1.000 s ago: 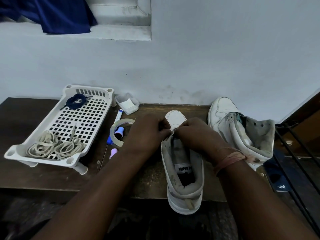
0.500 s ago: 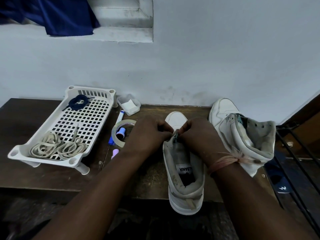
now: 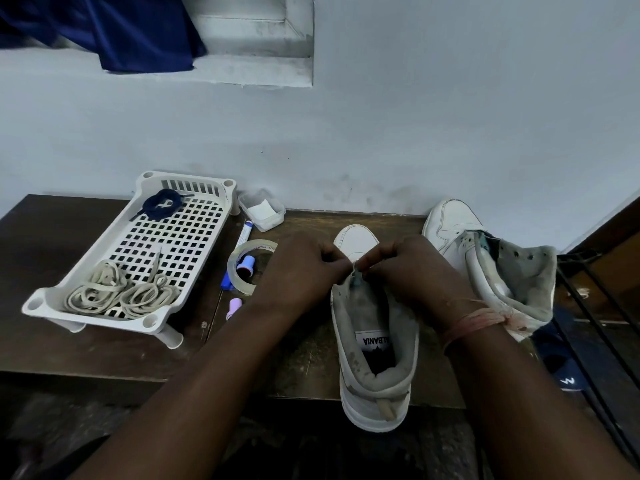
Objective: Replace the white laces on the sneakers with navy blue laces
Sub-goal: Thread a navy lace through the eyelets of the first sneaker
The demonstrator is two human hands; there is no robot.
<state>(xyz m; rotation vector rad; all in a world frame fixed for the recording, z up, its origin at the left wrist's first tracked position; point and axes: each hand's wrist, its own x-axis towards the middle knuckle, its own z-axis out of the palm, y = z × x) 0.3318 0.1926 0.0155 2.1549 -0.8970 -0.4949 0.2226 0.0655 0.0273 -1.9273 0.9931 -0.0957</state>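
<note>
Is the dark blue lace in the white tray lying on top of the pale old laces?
No, the navy lace lies at the tray's far end, apart from the white laces.

Both forearms reach forward and converge; left hand and right hand meet knuckle to knuckle, fingers curled, fingertips pinching; a thread band circles the right wrist

Both grips, left grip and right grip, crowd the near sneaker throat. Left of left grip: tape roll, marker, then tray block. Right of right grip: second sneaker close. Bare worktop beyond tray, far left.
</note>
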